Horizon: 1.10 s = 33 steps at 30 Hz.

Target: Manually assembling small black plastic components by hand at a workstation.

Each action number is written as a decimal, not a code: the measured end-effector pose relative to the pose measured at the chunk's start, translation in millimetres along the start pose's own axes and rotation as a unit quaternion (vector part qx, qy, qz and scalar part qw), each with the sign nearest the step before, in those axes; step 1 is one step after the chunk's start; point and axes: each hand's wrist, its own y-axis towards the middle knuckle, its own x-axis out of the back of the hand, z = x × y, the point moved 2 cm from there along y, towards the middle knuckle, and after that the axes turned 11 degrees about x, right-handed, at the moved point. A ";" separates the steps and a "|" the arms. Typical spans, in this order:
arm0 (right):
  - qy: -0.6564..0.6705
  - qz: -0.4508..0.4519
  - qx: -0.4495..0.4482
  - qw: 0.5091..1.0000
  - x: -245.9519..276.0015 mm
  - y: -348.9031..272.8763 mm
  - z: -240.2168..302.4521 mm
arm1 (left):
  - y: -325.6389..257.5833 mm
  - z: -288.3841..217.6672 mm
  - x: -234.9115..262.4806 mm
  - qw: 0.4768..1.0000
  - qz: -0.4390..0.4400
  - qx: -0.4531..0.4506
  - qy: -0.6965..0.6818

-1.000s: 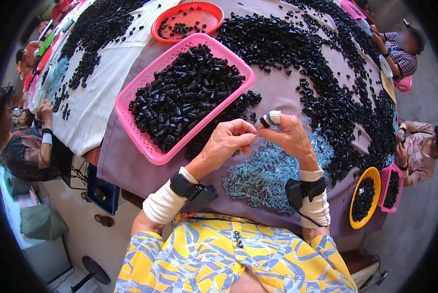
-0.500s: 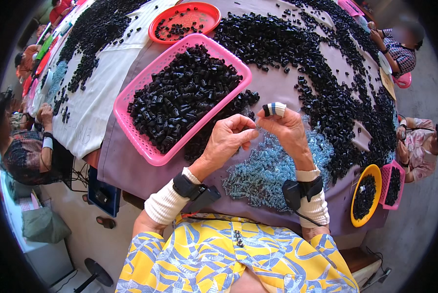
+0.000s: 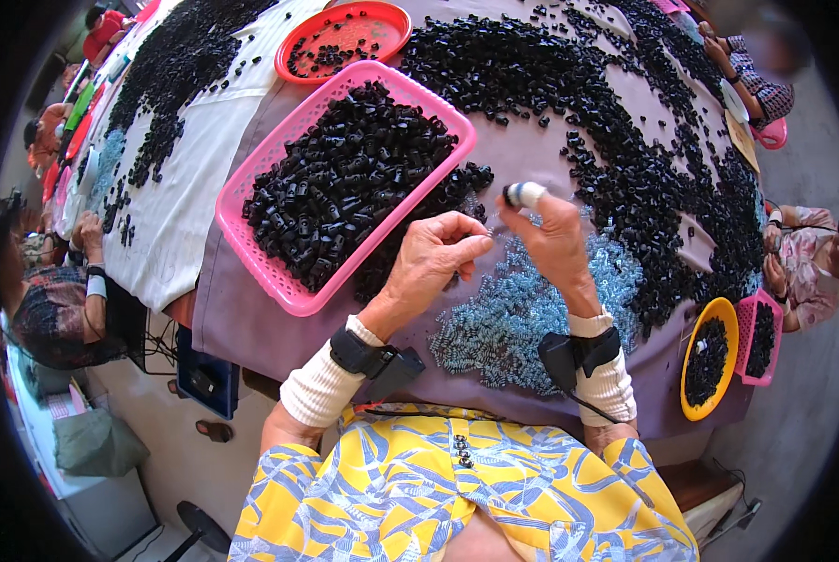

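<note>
My left hand [image 3: 434,258] is closed in a pinch of thumb and forefinger over the table, beside the pink basket. Something tiny and pale shows at its fingertips, too small to name. My right hand [image 3: 555,245] is raised just to the right, thumb and forefinger drawn together; its fingertips are blurred and what they hold cannot be made out. A striped white wrap [image 3: 529,195] covers one of its fingers. Under both hands spreads a heap of small bluish coil springs [image 3: 504,332]. Small black plastic parts [image 3: 354,178] fill the pink basket [image 3: 288,298].
A red tray [image 3: 396,42] with scattered black parts stands beyond the basket. Black parts [image 3: 532,70] cover much of the cloth. A yellow tray [image 3: 689,398] and a smaller pink basket [image 3: 766,370] sit at the right edge. Other people work on both sides.
My right hand has drawn away from my left fingertips, slightly upward, and its fingers have turned. My left hand keeps its pinch nearly in place. The whole view has shifted slightly.
</note>
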 end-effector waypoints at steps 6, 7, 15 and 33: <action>-0.029 0.083 0.035 0.995 6.2 -3.8 7.7 | -0.2 -4.7 0.2 1.000 0.006 -0.003 0.012; -0.034 0.086 0.077 0.993 3.7 -1.4 10.8 | 0.5 -5.2 -0.3 1.000 0.012 0.004 0.022; -0.115 0.124 0.145 0.975 -1.3 -2.3 13.2 | -2.1 -2.9 0.7 1.000 0.003 -0.003 0.012; -0.032 0.094 0.066 0.993 -12.9 -6.2 10.7 | -1.6 0.5 3.4 0.995 0.047 -0.035 -0.081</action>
